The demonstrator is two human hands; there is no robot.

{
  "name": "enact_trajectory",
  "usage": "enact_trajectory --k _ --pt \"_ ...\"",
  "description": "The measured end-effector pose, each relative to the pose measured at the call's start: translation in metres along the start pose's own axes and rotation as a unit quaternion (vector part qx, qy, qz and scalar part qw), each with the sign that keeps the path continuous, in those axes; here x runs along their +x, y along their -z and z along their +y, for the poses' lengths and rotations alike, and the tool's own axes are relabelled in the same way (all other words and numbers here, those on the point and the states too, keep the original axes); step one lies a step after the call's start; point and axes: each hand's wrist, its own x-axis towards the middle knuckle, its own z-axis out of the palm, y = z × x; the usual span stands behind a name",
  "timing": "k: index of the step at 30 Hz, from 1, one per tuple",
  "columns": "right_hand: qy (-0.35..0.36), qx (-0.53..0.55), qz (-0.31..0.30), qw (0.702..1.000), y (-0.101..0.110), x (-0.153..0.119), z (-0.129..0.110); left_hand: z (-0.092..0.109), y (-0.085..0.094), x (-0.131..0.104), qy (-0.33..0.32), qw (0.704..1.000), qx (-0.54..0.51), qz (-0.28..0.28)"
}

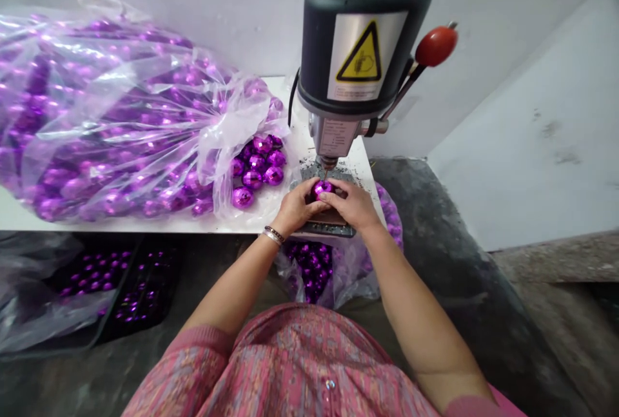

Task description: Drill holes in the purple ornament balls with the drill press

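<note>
A shiny purple faceted ball [322,189] is held between my two hands, right under the bit of a small drill press [358,49]. My left hand [296,204] grips the ball from the left, with a bracelet at the wrist. From the other side, my right hand [355,203] closes on it with thumb and fingers. The thin drill bit [325,174] points down at the top of the ball; I cannot tell whether it touches. Beneath the hands is the dark metal base [333,230] of the press.
A large clear plastic bag [145,114] of purple balls lies on the white table [145,227], with loose balls [256,162] at its mouth. Below the table edge hangs another bag of balls [312,269]. Dark crates [140,294] stand lower left. A red-knobbed lever [435,46] sticks out right.
</note>
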Motion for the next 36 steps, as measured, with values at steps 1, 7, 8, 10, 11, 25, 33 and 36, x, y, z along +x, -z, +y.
enact_trajectory --k 1,7,8,10,11,25,33,36 --pt "-0.002 0.006 0.002 1.0 0.0 0.0 0.0 -0.001 -0.001 0.0 -0.001 1.0 0.005 0.005" --pt "0.001 0.061 -0.012 0.998 0.006 -0.001 -0.001 -0.006 -0.004 -0.001 -0.008 1.0 0.012 0.021" --pt "0.003 0.075 -0.008 0.997 0.01 -0.001 0.0 -0.006 -0.005 -0.001 -0.009 1.0 0.012 0.019" --pt "0.005 0.109 0.023 0.994 0.024 0.001 0.001 -0.008 -0.005 -0.001 -0.011 1.0 0.004 0.019" --pt "0.004 0.128 0.049 0.991 0.033 0.003 0.001 -0.009 -0.005 -0.001 -0.014 1.0 -0.004 0.021" --pt "0.008 0.261 0.199 0.945 0.139 0.07 -0.083 -0.016 -0.008 0.0 -0.062 0.98 0.19 -0.014" --pt "-0.014 0.257 0.192 0.947 0.142 0.078 -0.085 -0.016 -0.009 0.0 -0.064 0.976 0.21 -0.006" --pt "-0.011 0.25 0.189 0.949 0.143 0.08 -0.086 -0.015 -0.008 0.0 -0.066 0.973 0.22 -0.008"
